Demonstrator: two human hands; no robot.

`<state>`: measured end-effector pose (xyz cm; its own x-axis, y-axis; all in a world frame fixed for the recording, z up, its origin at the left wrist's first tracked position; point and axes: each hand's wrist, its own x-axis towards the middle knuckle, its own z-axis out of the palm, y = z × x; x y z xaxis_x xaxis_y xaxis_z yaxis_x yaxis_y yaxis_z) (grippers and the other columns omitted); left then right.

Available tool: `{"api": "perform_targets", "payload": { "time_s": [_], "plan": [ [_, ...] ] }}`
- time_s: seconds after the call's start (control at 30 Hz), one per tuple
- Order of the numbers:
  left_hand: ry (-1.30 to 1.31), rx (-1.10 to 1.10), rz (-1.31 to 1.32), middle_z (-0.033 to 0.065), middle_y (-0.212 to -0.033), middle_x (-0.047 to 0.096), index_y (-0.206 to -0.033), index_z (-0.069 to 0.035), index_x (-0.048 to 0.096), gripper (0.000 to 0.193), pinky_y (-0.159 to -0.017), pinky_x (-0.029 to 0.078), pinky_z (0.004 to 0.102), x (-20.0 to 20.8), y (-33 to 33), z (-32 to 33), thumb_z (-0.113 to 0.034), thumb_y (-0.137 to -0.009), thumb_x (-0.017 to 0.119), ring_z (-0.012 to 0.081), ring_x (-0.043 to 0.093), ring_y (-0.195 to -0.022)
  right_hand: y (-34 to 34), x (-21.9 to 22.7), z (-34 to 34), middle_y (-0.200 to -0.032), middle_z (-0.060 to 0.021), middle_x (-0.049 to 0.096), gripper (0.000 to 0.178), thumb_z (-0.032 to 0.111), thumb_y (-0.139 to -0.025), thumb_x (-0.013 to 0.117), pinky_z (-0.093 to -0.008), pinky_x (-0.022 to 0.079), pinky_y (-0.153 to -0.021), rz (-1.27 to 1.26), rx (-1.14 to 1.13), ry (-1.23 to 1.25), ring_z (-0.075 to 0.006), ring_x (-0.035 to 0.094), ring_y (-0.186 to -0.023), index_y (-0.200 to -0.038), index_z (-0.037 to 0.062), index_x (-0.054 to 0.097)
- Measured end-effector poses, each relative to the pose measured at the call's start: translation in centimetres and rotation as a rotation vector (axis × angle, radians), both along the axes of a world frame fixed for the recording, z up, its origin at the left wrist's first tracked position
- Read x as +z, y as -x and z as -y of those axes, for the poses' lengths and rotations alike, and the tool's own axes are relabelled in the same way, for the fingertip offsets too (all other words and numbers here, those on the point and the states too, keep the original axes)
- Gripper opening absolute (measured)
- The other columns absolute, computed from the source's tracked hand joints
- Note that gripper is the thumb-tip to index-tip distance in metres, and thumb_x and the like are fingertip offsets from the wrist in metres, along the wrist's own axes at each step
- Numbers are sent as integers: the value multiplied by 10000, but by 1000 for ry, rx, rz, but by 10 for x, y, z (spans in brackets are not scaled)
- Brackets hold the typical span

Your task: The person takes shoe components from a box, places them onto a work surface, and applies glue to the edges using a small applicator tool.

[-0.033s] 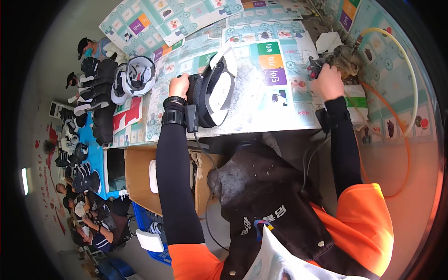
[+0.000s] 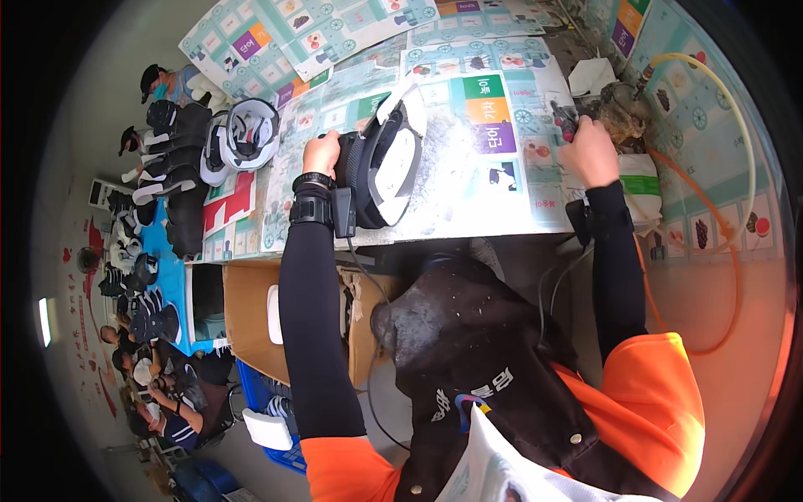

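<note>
My left hand (image 2: 320, 155) is closed on the left end of a black-and-white cap (image 2: 355, 171). Tilted on its side, the cap rests on the table with its white inside turned to the right. At the table's right end, my right hand (image 2: 590, 153) has its fingers curled together. A small dark object with red parts (image 2: 567, 127) lies right at those fingertips. What the fingers grip, if anything, is hidden by the hand. Pale powdery residue covers the table (image 2: 447, 180) to the right of the cap.
Several caps (image 2: 251, 134) stand at the left. A crusted brown lump (image 2: 621, 113) and a white-and-green bag (image 2: 640, 184) are beyond my right hand. A yellow hose (image 2: 726, 92) and an orange hose (image 2: 738, 276) loop along the right wall. Under the table stands a cardboard box (image 2: 251, 309).
My right hand has shifted very slightly toward me. My left hand and the cap stay in place.
</note>
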<state>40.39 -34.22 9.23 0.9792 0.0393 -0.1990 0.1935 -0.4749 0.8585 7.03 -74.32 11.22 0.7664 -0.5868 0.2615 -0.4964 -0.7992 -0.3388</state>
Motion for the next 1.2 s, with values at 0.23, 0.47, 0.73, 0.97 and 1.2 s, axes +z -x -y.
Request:
{"api": "perform_targets", "payload": {
  "time_s": [0.23, 0.47, 0.73, 0.97, 1.2],
  "plan": [
    [181, -3, -23, 178, -864, 717, -982, 156, 653, 375, -655, 560, 408, 23, 35, 9, -214, -925, 630, 281, 720, -727, -4, 67, -97, -827, -64, 704, 401, 68, -789, 675, -308, 557, -541, 51, 519, -1219, -140, 676, -724, -1183, -2, 696],
    [161, -15, 11, 249, -1023, 711, -1135, 205, 623, 517, -736, 535, 402, 27, 49, 5, -259, -909, 647, 301, 703, -854, -17, 59, -123, -675, -134, 667, 271, 137, -783, 618, -366, 526, -621, 36, 526, -871, -206, 667, -612, -966, -38, 714],
    [131, -41, -5, 276, -1063, 703, -1170, 225, 604, 594, -770, 532, 410, 14, 36, 0, -297, -893, 654, 305, 698, -901, -6, 60, -132, -755, -236, 655, 298, 149, -781, 619, -436, 512, -707, 131, 529, -695, -376, 656, -755, -988, -39, 723],
    [141, -40, -4, 281, -1093, 699, -1201, 226, 590, 619, -807, 528, 403, 10, 32, 2, -300, -882, 659, 303, 695, -955, -8, 53, -136, -683, -145, 644, 258, 144, -791, 665, -371, 482, -642, 201, 527, -672, -242, 634, -640, -985, -18, 718],
    [167, 3, 54, 192, -924, 732, -1040, 166, 653, 412, -666, 551, 385, 3, 30, -6, -228, -920, 641, 280, 724, -751, -8, 59, -148, -827, -325, 651, 275, 108, -792, 574, -489, 530, -787, 104, 594, -735, -509, 646, -883, -991, -24, 711]
  ]
}}
